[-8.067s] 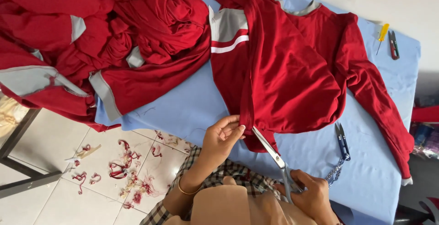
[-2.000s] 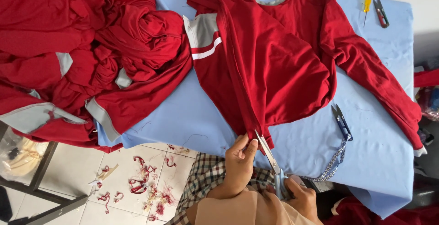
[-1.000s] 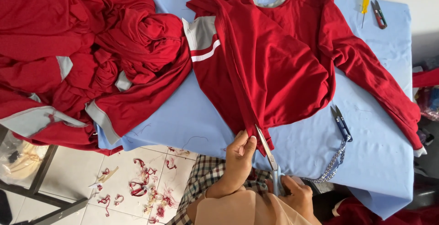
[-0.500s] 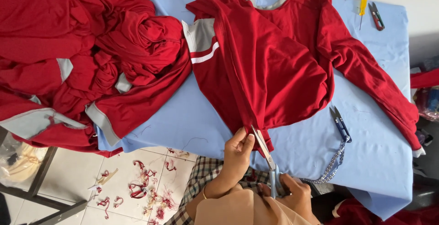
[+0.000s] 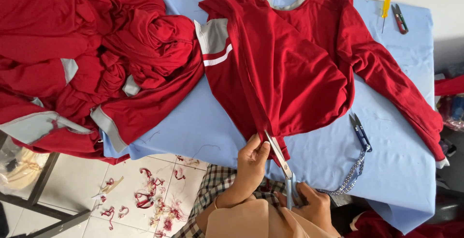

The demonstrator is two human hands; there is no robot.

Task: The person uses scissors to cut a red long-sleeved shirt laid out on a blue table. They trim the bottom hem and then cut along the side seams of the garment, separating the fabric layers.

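In the head view, we see the red shirt (image 5: 290, 73) lying spread on the blue table (image 5: 401, 170), with its lower hem pulled toward the near edge. Our left hand (image 5: 251, 163) pinches the hem just beside the blades, fingers closed on the cloth. Our right hand (image 5: 314, 204) is closed around the handles of the scissors (image 5: 279, 156), and the blades stand a little open at the hem. We judge the shirt as light, soft and stretchy knit; it folds and slides easily, so it needs to be held close to the cutting line and kept flat and a bit tight, else the cloth will bunch between the blades. The near table edge is directly under our hands, and the hem hangs close to it. To the left, a pile of red clothes (image 5: 96, 59) covers much of the table and hangs over its side. To the right there is free blue surface, with only the small snips (image 5: 360, 131) near and a sleeve running along the far side. Red scraps (image 5: 150, 201) lie on the floor below.
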